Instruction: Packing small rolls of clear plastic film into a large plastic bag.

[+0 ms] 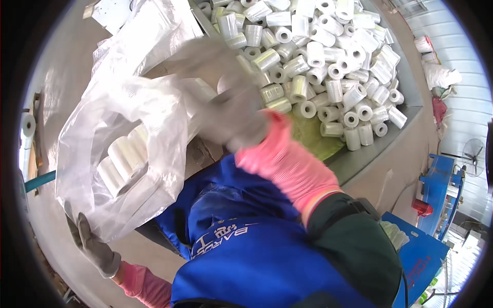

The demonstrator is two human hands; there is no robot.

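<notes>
A clear plastic bag [169, 118] stands open on the left, with several rolls of white film [126, 159] lying inside it. My left hand [95, 249], in a grey glove with a pink cuff, rests against the bag's lower outer side, its fingers stretched out and apart. Between the bag and a bin, my right hand [231, 110] is smeared by motion, also grey-gloved with a pink cuff. Pale roll-like shapes [200, 90] show beside its fingers; whether it grips them is unclear. Many loose film rolls [313, 56] fill the grey bin.
The bin's grey rim [380, 143] runs along the right. More clear plastic [154, 31] drapes at the upper left near a white box [110, 15]. Blue machinery [423, 256] and a fan [473, 151] stand at the far right. A teal bar [40, 181] crosses at the left edge.
</notes>
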